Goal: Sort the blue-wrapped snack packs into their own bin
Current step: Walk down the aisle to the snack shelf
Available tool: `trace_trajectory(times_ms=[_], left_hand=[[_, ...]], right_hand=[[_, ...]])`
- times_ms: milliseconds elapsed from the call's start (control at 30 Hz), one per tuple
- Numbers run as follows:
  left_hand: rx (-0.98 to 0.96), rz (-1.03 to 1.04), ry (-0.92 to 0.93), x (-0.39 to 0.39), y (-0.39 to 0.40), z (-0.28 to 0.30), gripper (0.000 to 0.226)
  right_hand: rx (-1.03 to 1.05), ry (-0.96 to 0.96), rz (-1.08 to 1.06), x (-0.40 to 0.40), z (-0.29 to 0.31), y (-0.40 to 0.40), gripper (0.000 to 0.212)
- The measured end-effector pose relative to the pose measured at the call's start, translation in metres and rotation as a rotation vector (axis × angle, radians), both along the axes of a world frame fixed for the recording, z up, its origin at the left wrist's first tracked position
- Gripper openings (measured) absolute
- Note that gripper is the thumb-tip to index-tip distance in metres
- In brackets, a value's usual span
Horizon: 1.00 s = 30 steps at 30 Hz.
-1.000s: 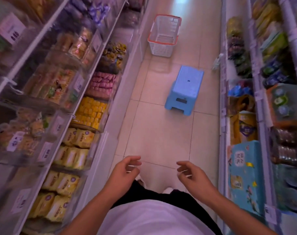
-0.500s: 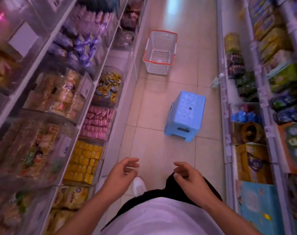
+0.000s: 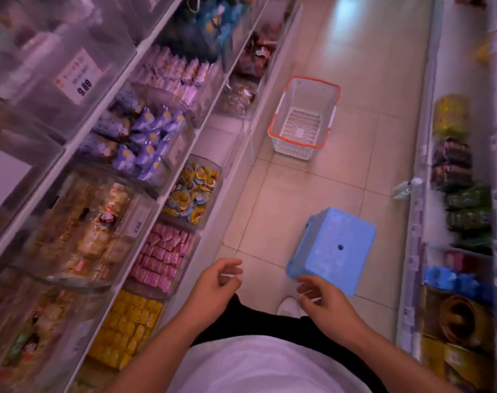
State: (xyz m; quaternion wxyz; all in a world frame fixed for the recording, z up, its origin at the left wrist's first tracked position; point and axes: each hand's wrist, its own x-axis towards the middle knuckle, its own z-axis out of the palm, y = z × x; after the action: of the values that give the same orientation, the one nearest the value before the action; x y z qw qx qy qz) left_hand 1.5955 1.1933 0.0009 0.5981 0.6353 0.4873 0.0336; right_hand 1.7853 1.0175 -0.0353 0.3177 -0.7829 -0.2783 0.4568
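Both hands low, loosely curled, holding nothing — left hand (image 3: 213, 290), right hand (image 3: 325, 300). Blue stool (image 3: 333, 248) on tiled floor (image 3: 284, 199) just beyond. Blue-wrapped snack packs (image 3: 145, 137) in left-shelf bin, beyond stool; basket (image 3: 305, 117) farther.

Tiled floor (image 3: 312, 194) down the aisle, beige, glossy w/ glare at the far end. On it: blue plastic stool (image 3: 333, 248) near the front, standing on the tiles, and further up an orange-rimmed white basket (image 3: 304, 120) close to the left shelving base. Left shelves (image 3: 213, 114) carry clear bins: purple-blue packs (image 3: 145, 137), yellow-and-blue round sweets (image 3: 193, 188), pink packs (image 3: 162, 253), yellow packs (image 3: 128, 330). Right shelves (image 3: 417, 222) hold green, dark and blue goods, too blurred to tell apart.
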Motion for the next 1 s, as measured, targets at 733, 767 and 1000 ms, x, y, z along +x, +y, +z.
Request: trace_trajectory(times_ms=[733, 767, 1000], left_hand=[[0.035, 0.435, 0.098, 0.049, 0.202, -0.058, 0.027], [0.034, 0.470, 0.121, 0.054, 0.204, -0.060, 0.027], [0.224, 0.521, 0.449, 0.102, 0.224, -0.106, 0.032]], right_hand=[[0.014, -0.134, 0.868, 0.112, 0.003, 0.359, 0.037], [0.017, -0.146, 0.935, 0.119, -0.002, 0.373, 0.037], [0.148, -0.277, 1.418, 0.174, -0.062, 0.482, 0.042]])
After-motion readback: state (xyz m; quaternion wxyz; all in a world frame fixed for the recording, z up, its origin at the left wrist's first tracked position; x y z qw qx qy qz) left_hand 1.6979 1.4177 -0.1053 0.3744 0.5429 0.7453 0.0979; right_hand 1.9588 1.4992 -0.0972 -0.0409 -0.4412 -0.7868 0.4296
